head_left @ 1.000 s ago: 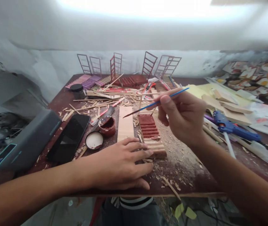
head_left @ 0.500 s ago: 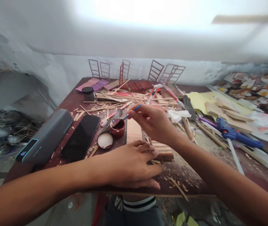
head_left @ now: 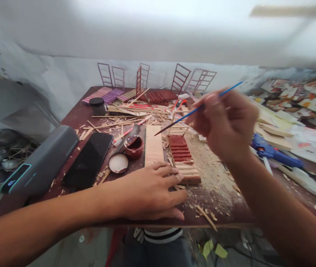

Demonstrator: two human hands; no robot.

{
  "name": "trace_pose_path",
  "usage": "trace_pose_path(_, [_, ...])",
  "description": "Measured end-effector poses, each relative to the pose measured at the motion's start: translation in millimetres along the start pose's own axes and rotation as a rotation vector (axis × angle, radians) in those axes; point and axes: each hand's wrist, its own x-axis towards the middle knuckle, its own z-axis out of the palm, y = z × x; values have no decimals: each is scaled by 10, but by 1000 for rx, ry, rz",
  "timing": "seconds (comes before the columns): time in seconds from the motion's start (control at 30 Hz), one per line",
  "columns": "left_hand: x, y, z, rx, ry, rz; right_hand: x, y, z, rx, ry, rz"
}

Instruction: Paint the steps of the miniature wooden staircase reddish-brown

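The right hand [head_left: 221,122] pinched the blue paintbrush [head_left: 184,117], tip apparently over the bare board [head_left: 153,148]; the left hand [head_left: 149,193] lay, fingers spread, beside the part-red ridged block [head_left: 180,150] (thin strokes along its ridges seemed wisest).

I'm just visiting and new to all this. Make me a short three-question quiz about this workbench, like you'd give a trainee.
1. Which hand holds the blue-handled paintbrush?

2. True or false: the ridged wooden piece is dark red at its far end and bare wood at its near end.

3. Which thing lies right beside the open paint jar?
a) the glue gun
b) the white-lined round lid
c) the power bank

Key: 1. The right hand. 2. True. 3. b.
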Motion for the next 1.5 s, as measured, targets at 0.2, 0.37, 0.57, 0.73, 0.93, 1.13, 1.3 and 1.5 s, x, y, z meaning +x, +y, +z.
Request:
trace_pose_path(0.2, [-7,17,5,-24,-36,-20,2,277,-522,85,290,35])
trace_pose_path(0.37, [4,20,-8,-36,-55,-32,-322,490,-524,70,125,190])
trace_pose_path(0.57, [14,22,1,-35,-50,-43,-438,444,-410,-28,30,188])
trace_pose_path(0.73, [17,20,6,-34,-19,-29,-439,437,-430,-11,-13,120])
trace_pose_path(0.93, [17,10,17,-45,-21,-28,-449,420,-407,-84,-47,129])
trace_pose_path(1.13, [8,7,11,-58,-37,-30,-450,454,-428,-95,-63,84])
trace_pose_path(1.3, [32,-1,3,-74,-39,-34,-452,436,-442,-168,-53,91])
trace_pose_path(1.5, [37,9,-16,-74,-46,-37,-436,434,-463,-174,-62,54])
